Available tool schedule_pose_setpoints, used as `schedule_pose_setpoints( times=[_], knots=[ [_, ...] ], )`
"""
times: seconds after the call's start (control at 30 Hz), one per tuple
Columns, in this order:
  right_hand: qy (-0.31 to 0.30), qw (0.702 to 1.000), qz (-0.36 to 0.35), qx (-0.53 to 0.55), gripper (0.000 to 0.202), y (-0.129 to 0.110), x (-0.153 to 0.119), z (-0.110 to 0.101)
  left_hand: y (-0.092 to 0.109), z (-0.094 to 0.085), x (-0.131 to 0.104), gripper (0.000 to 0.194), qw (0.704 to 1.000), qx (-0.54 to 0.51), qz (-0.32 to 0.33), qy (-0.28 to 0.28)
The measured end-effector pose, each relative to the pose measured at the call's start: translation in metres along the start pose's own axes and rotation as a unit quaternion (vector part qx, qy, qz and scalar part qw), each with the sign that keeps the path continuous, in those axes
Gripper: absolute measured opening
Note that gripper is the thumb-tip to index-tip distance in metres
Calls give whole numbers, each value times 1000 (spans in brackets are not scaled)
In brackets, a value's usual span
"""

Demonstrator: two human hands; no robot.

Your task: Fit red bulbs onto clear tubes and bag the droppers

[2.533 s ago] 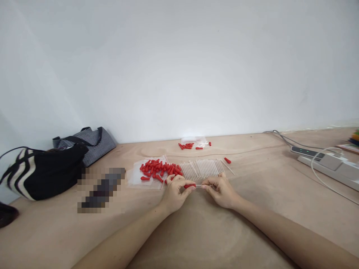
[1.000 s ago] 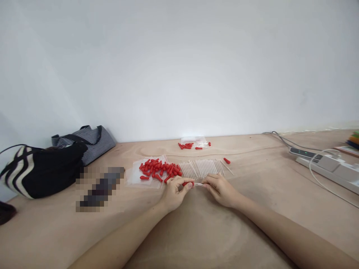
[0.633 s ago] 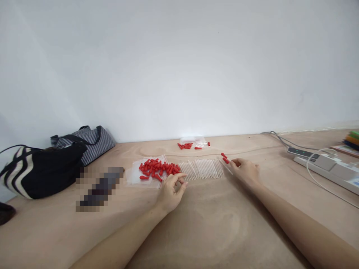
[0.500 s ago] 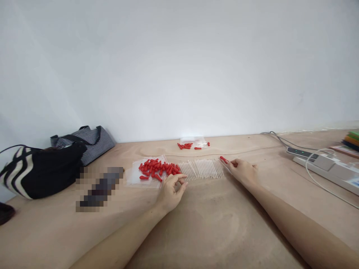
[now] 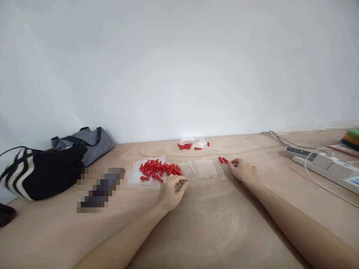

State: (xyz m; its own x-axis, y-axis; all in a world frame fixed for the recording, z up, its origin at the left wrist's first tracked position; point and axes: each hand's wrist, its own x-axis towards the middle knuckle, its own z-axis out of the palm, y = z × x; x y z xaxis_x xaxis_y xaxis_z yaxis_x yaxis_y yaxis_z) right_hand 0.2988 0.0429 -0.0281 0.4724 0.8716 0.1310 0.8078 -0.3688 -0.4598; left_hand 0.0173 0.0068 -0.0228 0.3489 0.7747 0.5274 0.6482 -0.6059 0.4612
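Observation:
My left hand (image 5: 171, 191) rests on the table with curled fingers, thumb and forefinger slightly apart and nothing visible between them. It lies just in front of a heap of red rubber bulbs (image 5: 155, 167) on clear plastic bags (image 5: 136, 176). Right of the heap runs a row of thin glass tubes (image 5: 207, 169), side by side. At the row's right end lie two glass droppers with red bulbs (image 5: 220, 160). My right hand (image 5: 242, 170) has its fingertips closed at the outer dropper (image 5: 225, 160); the exact grip is partly hidden.
Farther back are a small clear bag (image 5: 199, 141) and several red bulbs (image 5: 185, 146). A black bag (image 5: 56, 172) and a striped bag (image 5: 98, 149) stand left, near a blurred-out object (image 5: 101, 188). A power strip (image 5: 328, 170) with cables lies right.
Two red-bulbed droppers now show apart at the row's right end, where one red bulb showed at my right fingertips. My right hand has shifted slightly right; my left hand has hardly moved.

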Motion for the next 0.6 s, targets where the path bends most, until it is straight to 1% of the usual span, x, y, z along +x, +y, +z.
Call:
schedule_pose_setpoints(
  times=[0.1,0.27,0.37,0.43,0.47,0.53,0.6],
  knots=[
    [5,1000,-4,11,39,3,12,2,1,0,0,13,1000,9,3,-7],
    [-16,1000,-24,-8,39,4,27,8,2,0,0,11,1000,14,11,-12],
    [3,1000,-11,5,37,2,25,8,0,0,0,10,1000,11,12,-8],
    [9,998,-16,62,37,-3,16,8,-1,1,0,11,1000,-8,14,-6],
    [7,994,-32,108,36,-7,8,8,-1,2,0,13,1000,-24,14,-8],
    [-6,974,-102,203,35,-19,-13,9,-2,4,1,17,998,-64,1,-22],
    [-5,943,-219,250,32,-34,-40,10,-1,6,2,22,992,-111,-34,-40]
  ],
)
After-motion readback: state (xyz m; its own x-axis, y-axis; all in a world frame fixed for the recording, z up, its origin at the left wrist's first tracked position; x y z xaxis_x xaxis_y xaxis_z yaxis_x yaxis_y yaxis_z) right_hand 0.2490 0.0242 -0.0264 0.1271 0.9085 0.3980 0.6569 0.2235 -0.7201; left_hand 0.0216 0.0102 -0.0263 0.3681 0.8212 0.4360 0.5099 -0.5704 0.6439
